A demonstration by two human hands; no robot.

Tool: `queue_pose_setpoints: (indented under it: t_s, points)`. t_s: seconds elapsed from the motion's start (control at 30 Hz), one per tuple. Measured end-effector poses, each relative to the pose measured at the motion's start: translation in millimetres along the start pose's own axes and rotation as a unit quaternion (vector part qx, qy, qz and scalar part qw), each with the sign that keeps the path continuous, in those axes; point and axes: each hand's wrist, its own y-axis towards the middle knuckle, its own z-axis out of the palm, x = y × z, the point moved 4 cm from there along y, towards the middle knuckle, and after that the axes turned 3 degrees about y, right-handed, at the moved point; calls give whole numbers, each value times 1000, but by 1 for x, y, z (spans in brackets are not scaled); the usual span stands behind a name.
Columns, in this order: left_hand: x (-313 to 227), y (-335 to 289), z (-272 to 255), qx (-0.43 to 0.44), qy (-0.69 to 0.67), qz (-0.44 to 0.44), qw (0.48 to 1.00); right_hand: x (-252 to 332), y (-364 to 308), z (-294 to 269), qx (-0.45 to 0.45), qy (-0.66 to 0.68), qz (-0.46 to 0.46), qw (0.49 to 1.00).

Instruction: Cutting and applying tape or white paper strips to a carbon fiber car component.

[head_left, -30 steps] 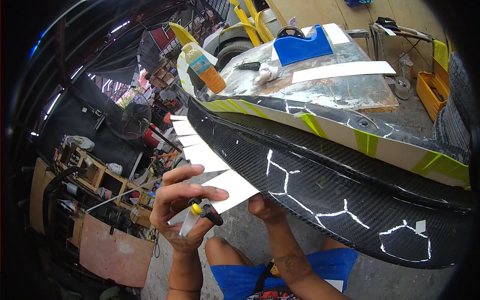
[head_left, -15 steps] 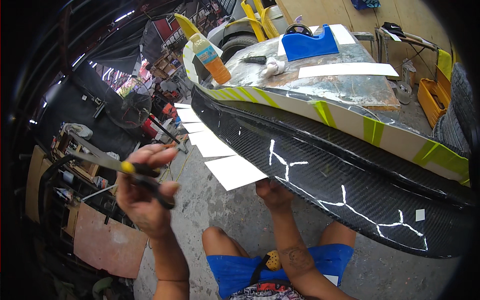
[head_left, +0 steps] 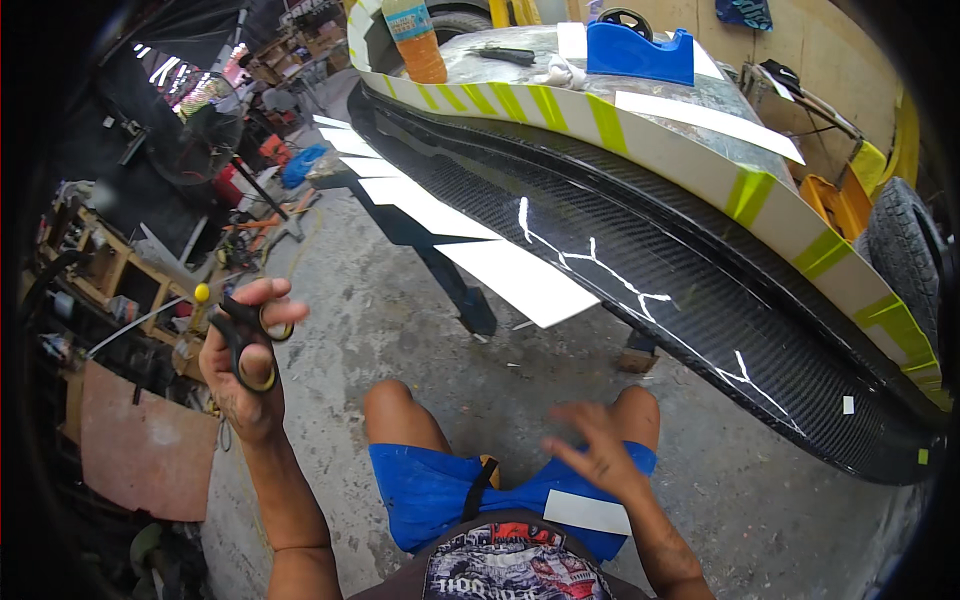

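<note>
- Left hand (head_left: 240, 375) grips black-handled scissors (head_left: 243, 335).
- Right hand (head_left: 600, 455) released, blurred.
- Glossy black panel (head_left: 620, 240), white strips (head_left: 520, 280) overhanging its edge.
- Floor (head_left: 460, 360) shows between panel and knees (head_left: 392, 405).

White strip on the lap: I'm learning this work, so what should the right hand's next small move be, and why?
Probably lower the right hand and pick up the white strip: that hand looks empty and hovers near it, the left hand holds the scissors, and other white pieces already line the edge of the carbon-fibre panel.
</note>
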Motion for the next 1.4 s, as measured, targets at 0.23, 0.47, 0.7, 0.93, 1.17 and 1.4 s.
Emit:
queue_pose_setpoints:
  t_s: [0.23,0.47,0.7,0.93,1.17,1.4]
  points:
    - [56,15,-1,127,-163,-77,975,-54,-133,70,136,-161,93,973]
    - [37,81,32,597,-194,-187,755,56,-128,20,84,52,304,948]
    - [-18,40,42,637,-213,-324,666,200,-73,-55,-41,152,385,909]
    - [-108,83,11,619,-149,-484,601,336,-13,-109,-125,327,438,828]
    - [-141,148,11,642,-47,-464,609,372,60,-132,-236,488,445,713]
    - [-115,158,36,678,-68,-472,559,322,80,-119,-303,605,428,599]
